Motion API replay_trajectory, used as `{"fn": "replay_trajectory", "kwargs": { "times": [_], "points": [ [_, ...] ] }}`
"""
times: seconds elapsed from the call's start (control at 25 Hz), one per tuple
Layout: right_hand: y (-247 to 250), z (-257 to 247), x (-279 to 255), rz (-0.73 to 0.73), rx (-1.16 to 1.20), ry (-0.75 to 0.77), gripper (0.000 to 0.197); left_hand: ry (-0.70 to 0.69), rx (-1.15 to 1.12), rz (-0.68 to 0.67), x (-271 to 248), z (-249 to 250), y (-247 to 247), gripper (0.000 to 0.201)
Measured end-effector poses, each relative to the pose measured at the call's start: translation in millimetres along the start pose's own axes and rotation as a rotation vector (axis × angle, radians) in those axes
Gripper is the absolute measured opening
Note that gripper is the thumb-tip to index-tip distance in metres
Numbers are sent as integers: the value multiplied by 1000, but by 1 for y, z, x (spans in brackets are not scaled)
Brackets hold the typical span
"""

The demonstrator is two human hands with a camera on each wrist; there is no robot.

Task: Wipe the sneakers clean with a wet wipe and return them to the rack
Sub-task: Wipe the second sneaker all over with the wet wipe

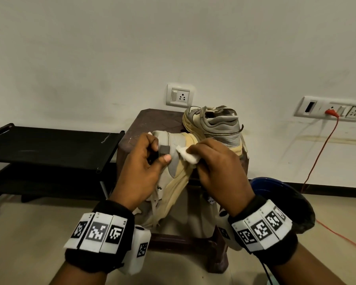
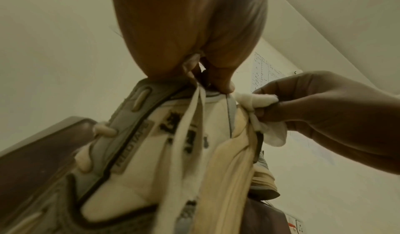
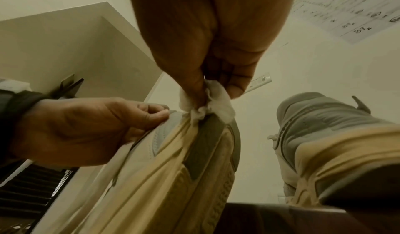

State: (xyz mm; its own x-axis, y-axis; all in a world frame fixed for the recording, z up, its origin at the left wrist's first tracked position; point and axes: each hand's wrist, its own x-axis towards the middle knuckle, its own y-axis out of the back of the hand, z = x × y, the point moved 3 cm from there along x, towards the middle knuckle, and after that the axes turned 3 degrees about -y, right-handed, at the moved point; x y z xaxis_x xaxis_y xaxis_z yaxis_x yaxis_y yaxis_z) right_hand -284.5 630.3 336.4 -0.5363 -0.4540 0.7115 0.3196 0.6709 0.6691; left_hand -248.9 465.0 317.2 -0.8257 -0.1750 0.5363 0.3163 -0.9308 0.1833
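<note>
A grey and cream sneaker [image 1: 173, 182] hangs heel-up, toe down, in front of a brown stool [image 1: 150, 122]. My left hand [image 1: 140, 167] grips its heel collar, thumb on the grey heel panel; the laces [image 2: 188, 135] dangle below. My right hand [image 1: 216, 167] pinches a crumpled white wet wipe [image 1: 187, 154] and presses it against the cream midsole at the heel [image 3: 194, 135]. The wipe [image 3: 216, 104] bunches around my fingertips. A second matching sneaker [image 1: 214, 124] stands upright on the stool top behind.
A black two-tier shoe rack [image 1: 49, 149] stands at the left against the wall. A blue basin [image 1: 275, 194] sits on the floor at the right. An orange cable [image 1: 321, 151] runs from a wall socket [image 1: 329, 109] down across the floor.
</note>
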Motion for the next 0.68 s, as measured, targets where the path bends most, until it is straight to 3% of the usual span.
{"fn": "replay_trajectory", "kwargs": {
  "times": [0.12,0.24,0.32,0.48,0.6,0.68],
  "points": [
    [-6,3,0,49,3,-13,21,30,66,-11,1,-6,5,39],
    [-6,3,3,75,20,-61,22,57,153,-116,0,-8,10,76],
    [-8,1,6,78,10,-71,21,82,208,-73,-1,-6,15,84],
    [-8,8,17,129,-2,-107,21,4,489,134,-4,1,16,48],
    [-9,11,21,177,-20,-108,21,-3,742,62,-5,-1,11,36],
    [-15,3,18,166,-39,-35,23,20,794,4,-3,-6,13,33]
  ]
}}
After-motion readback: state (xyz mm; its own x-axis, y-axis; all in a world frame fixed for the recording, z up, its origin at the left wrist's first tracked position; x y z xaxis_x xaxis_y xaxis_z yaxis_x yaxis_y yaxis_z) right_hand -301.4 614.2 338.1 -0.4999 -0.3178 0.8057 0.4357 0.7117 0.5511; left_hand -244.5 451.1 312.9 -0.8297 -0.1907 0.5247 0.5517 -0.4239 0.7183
